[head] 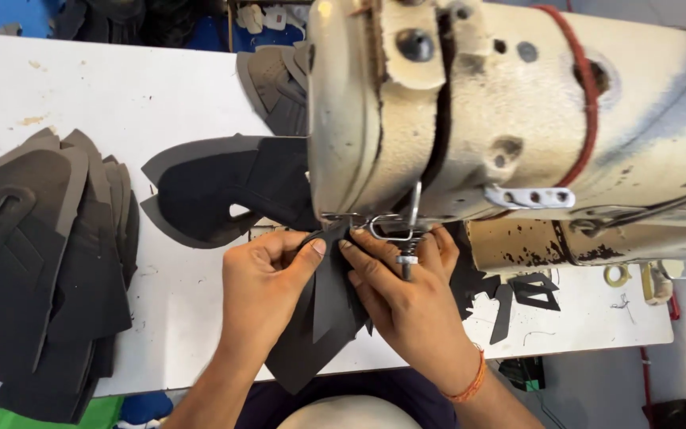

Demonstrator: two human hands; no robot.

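A worn cream sewing machine [510, 119] fills the upper right, its head hanging over the white table [121, 95]. Under the needle area lies a black cut shoe-upper piece [323, 318], running from the machine toward me. My left hand [263, 290] pinches the narrow top of that piece between thumb and fingers. My right hand [402, 298], with an orange band at the wrist, presses on the same piece just right of the left hand, fingers beside the metal presser foot [395, 230].
A thick stack of dark cut pieces [37, 270] lies at the table's left. A sewn black piece [224, 191] rests behind the machine head, more grey pieces [275, 79] at the back. Small black scraps [518, 294] and a tape ring [617, 276] sit right.
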